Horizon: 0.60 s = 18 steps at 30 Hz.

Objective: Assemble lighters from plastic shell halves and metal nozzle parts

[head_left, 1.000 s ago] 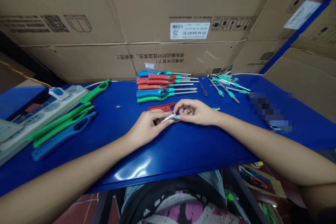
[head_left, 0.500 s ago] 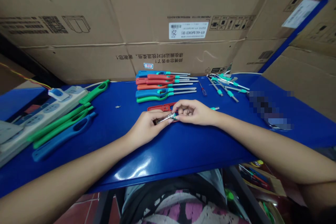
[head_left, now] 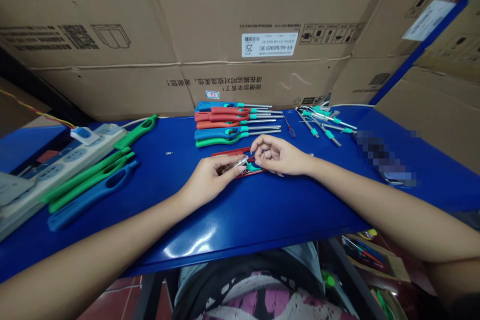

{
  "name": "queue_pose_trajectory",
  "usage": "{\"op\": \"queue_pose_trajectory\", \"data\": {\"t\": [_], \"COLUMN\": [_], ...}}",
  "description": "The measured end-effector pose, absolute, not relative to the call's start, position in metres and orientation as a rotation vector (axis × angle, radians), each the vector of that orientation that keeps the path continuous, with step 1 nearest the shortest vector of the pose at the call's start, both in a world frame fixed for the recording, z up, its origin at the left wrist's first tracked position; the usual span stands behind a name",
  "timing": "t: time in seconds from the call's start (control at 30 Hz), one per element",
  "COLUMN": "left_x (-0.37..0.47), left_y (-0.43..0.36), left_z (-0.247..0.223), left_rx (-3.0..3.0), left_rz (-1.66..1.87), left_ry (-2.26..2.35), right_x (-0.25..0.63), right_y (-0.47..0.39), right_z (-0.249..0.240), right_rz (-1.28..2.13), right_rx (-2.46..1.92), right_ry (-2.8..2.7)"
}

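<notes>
My left hand (head_left: 208,178) is closed on a small clear and metallic cylinder (head_left: 233,165), whose end points right. Close to that end, my right hand (head_left: 279,155) has its fingers curled over the red casing; whatever its fingertips hold is too small to name. The opened red casing (head_left: 227,153) lies on the blue table under both hands, partly hidden, with a teal piece (head_left: 253,167) and thin wires in it. Behind them lies a row of red, orange, blue and green lighters (head_left: 221,124) with metal rods.
Metal rods with teal collars (head_left: 326,122) and a small screwdriver (head_left: 291,130) lie at the back right, near a blurred dark object (head_left: 382,157). Green and blue casings (head_left: 90,185) lie left beside a power strip (head_left: 63,162). A cardboard sheet (head_left: 131,5) stands behind.
My right hand has lifted slightly away from the cylinder, and its fingers have loosened. The teal piece and wires now show more. My left hand has hardly moved.
</notes>
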State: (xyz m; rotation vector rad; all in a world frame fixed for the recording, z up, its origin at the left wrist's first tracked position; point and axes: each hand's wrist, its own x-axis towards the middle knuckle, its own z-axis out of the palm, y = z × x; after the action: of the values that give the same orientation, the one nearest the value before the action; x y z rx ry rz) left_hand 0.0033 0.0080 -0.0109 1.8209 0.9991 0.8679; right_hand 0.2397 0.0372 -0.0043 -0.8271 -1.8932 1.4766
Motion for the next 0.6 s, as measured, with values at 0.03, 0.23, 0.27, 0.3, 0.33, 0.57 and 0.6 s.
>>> {"op": "queue_pose_trajectory", "data": {"t": [0.03,0.23,0.27,0.3,0.33,0.57,0.6], "left_x": [0.0035,0.0049,0.0051,0.005,0.0049,0.0024,0.0024], "left_y": [0.008,0.0078,0.0078,0.0077,0.0077,0.0087,0.0085], "left_z": [-0.0104,-0.0071,-0.0068,-0.0068,-0.007,-0.0111,-0.0113], "left_rx": [1.791,1.659,1.655,1.654,1.654,1.735,1.749], "left_rz": [0.876,0.88,0.877,0.874,0.872,0.854,0.848], "left_ry": [0.997,0.983,0.976,0.969,0.962,0.977,0.986], "right_x": [0.2403,0.2401,0.2396,0.2392,0.239,0.2403,0.2405], "right_y": [0.0376,0.038,0.0377,0.0374,0.037,0.0357,0.0359], "right_z": [-0.0039,-0.0064,-0.0074,-0.0082,-0.0089,-0.0076,-0.007], "right_rz": [1.508,1.476,1.475,1.477,1.477,1.407,1.399], "right_rx": [-0.837,-0.825,-0.824,-0.823,-0.82,-0.838,-0.842], "right_ry": [-1.887,-1.949,-1.946,-1.942,-1.943,-2.003,-2.012]}}
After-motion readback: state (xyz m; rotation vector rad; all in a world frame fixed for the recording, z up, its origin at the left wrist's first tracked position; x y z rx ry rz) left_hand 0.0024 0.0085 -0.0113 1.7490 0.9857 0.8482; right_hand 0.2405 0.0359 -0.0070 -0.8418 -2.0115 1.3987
